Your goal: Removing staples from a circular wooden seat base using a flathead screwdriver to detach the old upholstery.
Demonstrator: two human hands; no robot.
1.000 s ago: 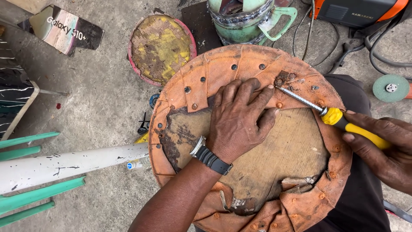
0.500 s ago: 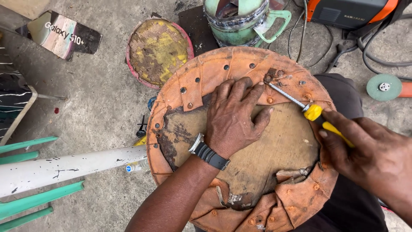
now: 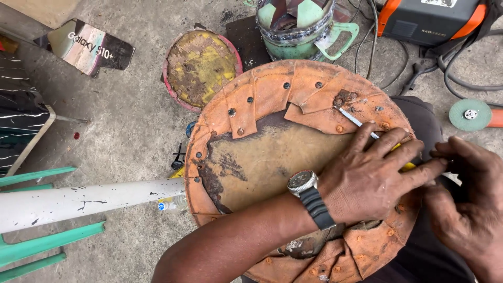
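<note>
left hand (image 3: pixel 374 181): lay spread flat over screwdriver (image 3: pixel 356 121), pressing it down.
right hand (image 3: pixel 469 204): at 3 o'clock, grip hidden, cannot tell.
disc (image 3: pixel 251 162): rusty, on lap.
tip: needed steady seating against rivet.

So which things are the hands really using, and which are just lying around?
In use: round rusty seat, screwdriver, left hand, right hand.

Lying about: yellow disc, green jug, grinding disc, white pipe, orange machine.

disc (image 3: pixel 251 157) ctr | pipe (image 3: pixel 89 198) left | pot (image 3: pixel 298 26) behind | grinder wheel (image 3: pixel 470 115) right
</note>
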